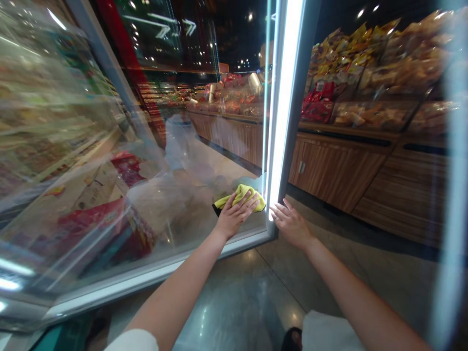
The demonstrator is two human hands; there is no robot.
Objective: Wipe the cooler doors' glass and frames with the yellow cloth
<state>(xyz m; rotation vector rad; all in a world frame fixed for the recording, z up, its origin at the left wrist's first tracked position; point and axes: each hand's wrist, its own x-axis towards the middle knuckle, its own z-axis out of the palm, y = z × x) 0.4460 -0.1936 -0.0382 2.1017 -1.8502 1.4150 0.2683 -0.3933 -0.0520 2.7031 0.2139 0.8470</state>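
Observation:
My left hand [234, 214] presses a yellow cloth [242, 195] flat against the lower part of an open glass door [175, 146]. Its fingers are spread over the cloth. My right hand [290, 223] rests with straight fingers on the door's lit edge frame [283, 112], just right of the cloth, and holds nothing. The glass is fogged and shows reflections of a shop aisle.
Blurred shelves of packaged goods [54, 146] lie behind the glass at left. At right stands a wooden counter [365, 170] with bins of bagged snacks [365, 63] above it. The floor [256, 292] is polished grey below my arms.

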